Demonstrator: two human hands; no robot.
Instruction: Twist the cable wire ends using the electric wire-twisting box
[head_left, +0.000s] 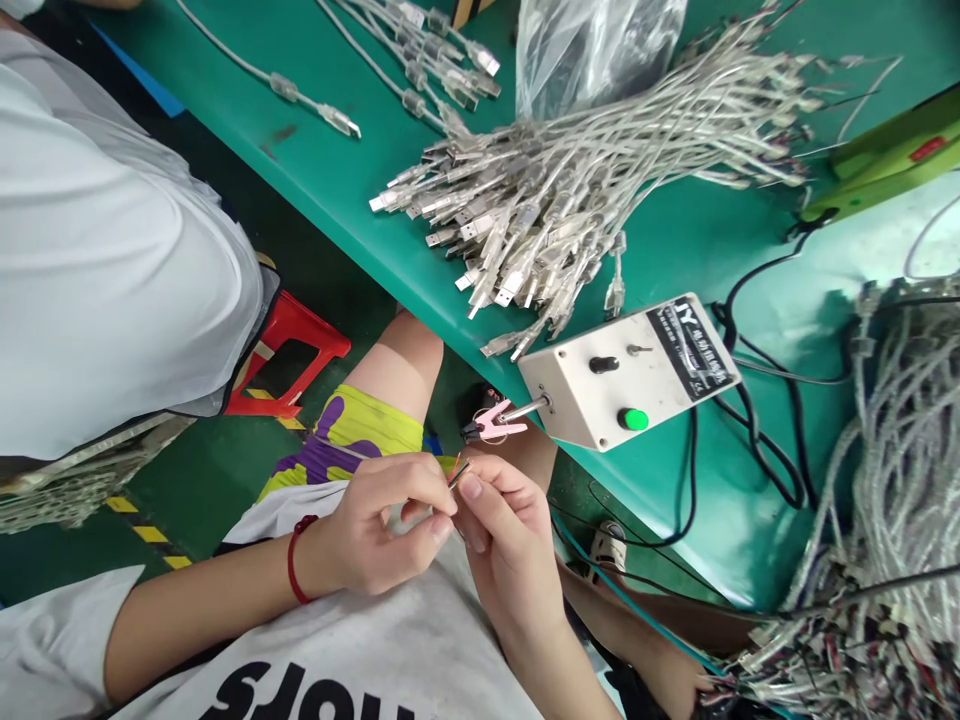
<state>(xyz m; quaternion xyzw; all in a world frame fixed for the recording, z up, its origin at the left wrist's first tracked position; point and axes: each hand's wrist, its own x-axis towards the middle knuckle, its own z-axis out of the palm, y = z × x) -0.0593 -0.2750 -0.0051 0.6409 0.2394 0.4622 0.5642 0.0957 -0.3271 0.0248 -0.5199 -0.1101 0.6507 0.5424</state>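
Over my lap, my left hand (pixel 401 520), with a red band at the wrist, is closed in a pinch. My right hand (pixel 506 530) pinches close beside it, fingertips almost touching. Between the two sets of fingertips shows the end of a cable (pixel 460 474) with thin wires, one dark and one orange. The rest of this cable is mostly hidden by the fingers. Just beyond the hands, a pink clip (pixel 495 423) sits on the metal shaft of a beige control box (pixel 622 375), which has a green button and a black knob. Neither hand touches the box.
A big pile of USB cables (pixel 540 220) lies on the green table (pixel 300 200), beside a clear plastic bag (pixel 592 60). More cables (pixel 892 480) are heaped at the right. Black cords (pixel 757 440) trail behind the box. A person in white (pixel 120 260) sits at the left near a red stool (pixel 300 345).
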